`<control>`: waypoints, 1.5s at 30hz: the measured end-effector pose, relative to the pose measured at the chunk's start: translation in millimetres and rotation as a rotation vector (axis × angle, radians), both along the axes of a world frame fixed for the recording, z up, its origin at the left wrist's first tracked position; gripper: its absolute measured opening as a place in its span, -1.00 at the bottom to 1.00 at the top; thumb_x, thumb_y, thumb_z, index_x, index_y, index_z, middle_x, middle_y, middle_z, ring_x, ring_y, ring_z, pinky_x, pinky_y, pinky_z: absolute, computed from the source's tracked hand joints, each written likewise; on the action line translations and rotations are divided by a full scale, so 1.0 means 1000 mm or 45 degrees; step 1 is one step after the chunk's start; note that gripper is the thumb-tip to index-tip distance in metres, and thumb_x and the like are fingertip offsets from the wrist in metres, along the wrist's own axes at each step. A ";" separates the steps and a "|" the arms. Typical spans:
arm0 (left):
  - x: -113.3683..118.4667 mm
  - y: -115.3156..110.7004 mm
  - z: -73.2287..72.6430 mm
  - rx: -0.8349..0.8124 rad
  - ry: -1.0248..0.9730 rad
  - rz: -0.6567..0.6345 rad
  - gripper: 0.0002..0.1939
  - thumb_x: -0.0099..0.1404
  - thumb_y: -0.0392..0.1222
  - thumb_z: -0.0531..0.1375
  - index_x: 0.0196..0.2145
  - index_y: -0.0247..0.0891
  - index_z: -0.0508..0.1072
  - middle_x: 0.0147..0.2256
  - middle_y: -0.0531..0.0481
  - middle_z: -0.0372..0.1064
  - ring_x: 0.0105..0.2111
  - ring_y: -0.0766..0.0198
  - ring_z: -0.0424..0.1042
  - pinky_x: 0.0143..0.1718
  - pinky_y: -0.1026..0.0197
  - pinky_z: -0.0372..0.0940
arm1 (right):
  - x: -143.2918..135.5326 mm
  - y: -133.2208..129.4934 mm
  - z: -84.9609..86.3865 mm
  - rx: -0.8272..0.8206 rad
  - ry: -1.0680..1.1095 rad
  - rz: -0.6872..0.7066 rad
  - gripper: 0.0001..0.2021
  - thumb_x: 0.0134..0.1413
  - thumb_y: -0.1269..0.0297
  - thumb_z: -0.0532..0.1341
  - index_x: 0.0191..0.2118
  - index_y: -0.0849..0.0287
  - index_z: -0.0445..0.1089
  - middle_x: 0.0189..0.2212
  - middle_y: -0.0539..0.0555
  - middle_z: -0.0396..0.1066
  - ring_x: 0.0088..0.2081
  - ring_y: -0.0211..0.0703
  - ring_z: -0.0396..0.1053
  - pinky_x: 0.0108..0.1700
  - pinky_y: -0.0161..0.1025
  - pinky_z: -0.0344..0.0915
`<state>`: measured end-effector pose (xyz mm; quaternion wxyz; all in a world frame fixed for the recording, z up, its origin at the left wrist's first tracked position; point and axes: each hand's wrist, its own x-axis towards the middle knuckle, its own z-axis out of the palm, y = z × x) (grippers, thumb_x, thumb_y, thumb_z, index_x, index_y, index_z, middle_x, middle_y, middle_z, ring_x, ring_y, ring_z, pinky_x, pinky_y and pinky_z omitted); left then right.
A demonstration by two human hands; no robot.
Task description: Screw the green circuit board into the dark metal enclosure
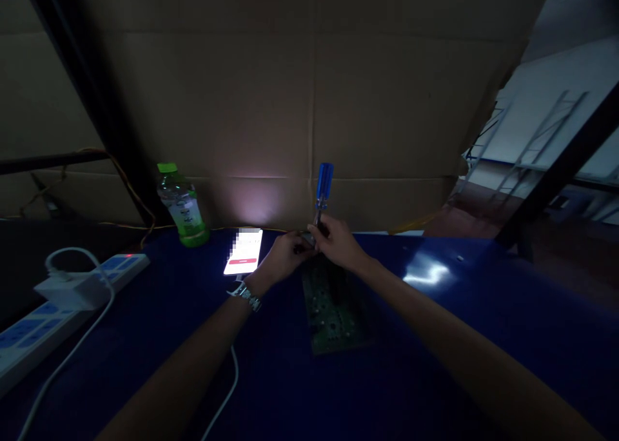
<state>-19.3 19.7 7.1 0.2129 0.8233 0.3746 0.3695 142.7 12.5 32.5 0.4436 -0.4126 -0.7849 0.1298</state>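
Observation:
A screwdriver with a blue handle [324,182] stands nearly upright, its shaft pinched in the fingers of my right hand [340,240]. My left hand [284,255] is closed beside it, its fingertips by the screwdriver's lower end. A small dark piece seems to be between those fingers, too dim to name. Below both hands a green circuit board [333,318] lies flat on the blue table [416,376], its far end hidden under the hands. The screwdriver's tip is hidden.
A lit phone [244,251] with a white cable [235,370] is left of my left hand. Behind it stands a green-capped bottle [184,209]. A white power strip [72,305] runs along the left. Cardboard [387,118] closes off the back.

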 end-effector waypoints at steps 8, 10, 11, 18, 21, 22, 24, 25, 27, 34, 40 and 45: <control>-0.002 -0.002 -0.006 0.115 -0.039 -0.027 -0.86 0.21 -0.24 0.18 -0.45 -0.29 0.52 -0.36 -0.05 0.44 -0.39 0.27 0.39 -0.33 0.24 0.24 | -0.002 0.000 -0.007 -0.043 0.040 0.008 -0.82 0.20 0.18 0.12 -0.38 0.14 0.27 -0.57 -0.02 0.36 -0.48 -0.18 0.37 -0.42 -0.26 0.25; -0.002 -0.003 -0.005 0.117 -0.041 -0.044 -0.85 0.22 -0.26 0.17 -0.43 -0.29 0.53 -0.33 -0.07 0.45 -0.35 0.25 0.40 -0.29 0.22 0.25 | -0.002 0.000 -0.006 -0.072 0.067 0.012 -0.80 0.19 0.16 0.14 -0.40 0.14 0.26 -0.58 -0.02 0.35 -0.50 -0.19 0.37 -0.42 -0.25 0.27; -0.002 -0.003 -0.005 0.116 -0.035 -0.051 -0.85 0.23 -0.27 0.16 -0.43 -0.29 0.53 -0.32 -0.07 0.46 -0.33 0.24 0.41 -0.27 0.21 0.25 | -0.001 0.000 -0.005 -0.086 0.077 0.026 -0.79 0.19 0.15 0.14 -0.40 0.14 0.27 -0.59 -0.02 0.35 -0.50 -0.19 0.38 -0.43 -0.25 0.28; -0.003 -0.003 -0.006 0.127 0.030 -0.055 -0.86 0.24 -0.30 0.16 -0.35 -0.27 0.55 -0.32 -0.06 0.45 -0.32 0.23 0.41 -0.26 0.21 0.25 | 0.013 0.000 0.012 -0.285 0.122 0.348 -0.85 0.20 0.29 0.10 -0.18 0.19 0.36 -0.35 0.06 0.47 -0.46 -0.25 0.43 -0.41 -0.27 0.39; -0.004 -0.003 -0.008 0.111 0.028 -0.071 -0.84 0.26 -0.29 0.15 -0.32 -0.25 0.55 -0.29 -0.05 0.47 -0.31 0.23 0.42 -0.25 0.20 0.25 | 0.014 0.001 0.014 -0.262 0.120 0.322 -0.85 0.19 0.28 0.12 -0.25 0.20 0.40 -0.39 0.05 0.47 -0.45 -0.25 0.45 -0.38 -0.28 0.40; -0.004 -0.003 -0.008 0.093 0.017 -0.072 -0.84 0.26 -0.28 0.15 -0.31 -0.25 0.55 -0.29 -0.05 0.48 -0.31 0.23 0.42 -0.25 0.20 0.26 | 0.014 0.001 0.014 -0.251 0.121 0.299 -0.85 0.18 0.27 0.13 -0.28 0.19 0.41 -0.40 0.04 0.47 -0.45 -0.25 0.45 -0.38 -0.29 0.40; -0.003 -0.003 -0.009 0.042 -0.024 -0.066 -0.86 0.26 -0.24 0.17 -0.29 -0.25 0.55 -0.29 -0.05 0.49 -0.32 0.23 0.43 -0.27 0.21 0.26 | 0.012 0.003 0.012 -0.235 0.131 0.257 -0.85 0.17 0.26 0.15 -0.35 0.19 0.41 -0.43 0.03 0.47 -0.47 -0.26 0.45 -0.41 -0.30 0.38; -0.002 -0.004 -0.009 0.015 -0.059 -0.053 -0.87 0.24 -0.22 0.20 -0.29 -0.25 0.54 -0.30 -0.05 0.50 -0.34 0.23 0.43 -0.28 0.21 0.26 | 0.011 0.003 0.012 -0.232 0.135 0.239 -0.84 0.15 0.25 0.16 -0.38 0.19 0.41 -0.46 0.02 0.47 -0.49 -0.26 0.45 -0.42 -0.31 0.37; 0.001 -0.006 -0.009 -0.025 -0.156 -0.010 -0.87 0.20 -0.18 0.25 -0.31 -0.27 0.53 -0.33 -0.03 0.51 -0.36 0.24 0.43 -0.32 0.23 0.25 | 0.009 0.004 0.011 -0.220 0.137 0.207 -0.83 0.13 0.24 0.19 -0.43 0.19 0.39 -0.54 0.00 0.44 -0.52 -0.24 0.44 -0.45 -0.31 0.34; 0.006 -0.010 -0.006 -0.014 -0.239 0.056 -0.77 0.22 -0.10 0.23 -0.46 -0.32 0.51 -0.49 -0.01 0.47 -0.50 0.31 0.35 -0.43 0.27 0.18 | 0.005 0.003 0.006 -0.157 0.167 0.095 -0.75 0.08 0.18 0.25 -0.52 0.16 0.29 -0.63 -0.04 0.38 -0.54 -0.21 0.42 -0.45 -0.28 0.30; 0.003 -0.008 -0.006 0.070 -0.123 0.027 -0.81 0.25 -0.18 0.18 -0.37 -0.32 0.55 -0.42 -0.04 0.50 -0.46 0.28 0.38 -0.39 0.25 0.19 | 0.002 -0.002 0.005 -0.157 0.130 -0.020 -0.71 0.09 0.13 0.25 -0.53 0.14 0.24 -0.63 -0.03 0.36 -0.52 -0.22 0.38 -0.43 -0.26 0.30; 0.003 -0.012 -0.002 0.059 -0.036 0.030 -0.82 0.25 -0.26 0.14 -0.32 -0.33 0.55 -0.38 -0.06 0.51 -0.43 0.26 0.41 -0.37 0.24 0.19 | 0.011 -0.003 0.014 -0.327 0.126 0.222 -0.78 0.14 0.15 0.18 -0.22 0.20 0.40 -0.42 0.07 0.49 -0.46 -0.23 0.43 -0.47 -0.28 0.37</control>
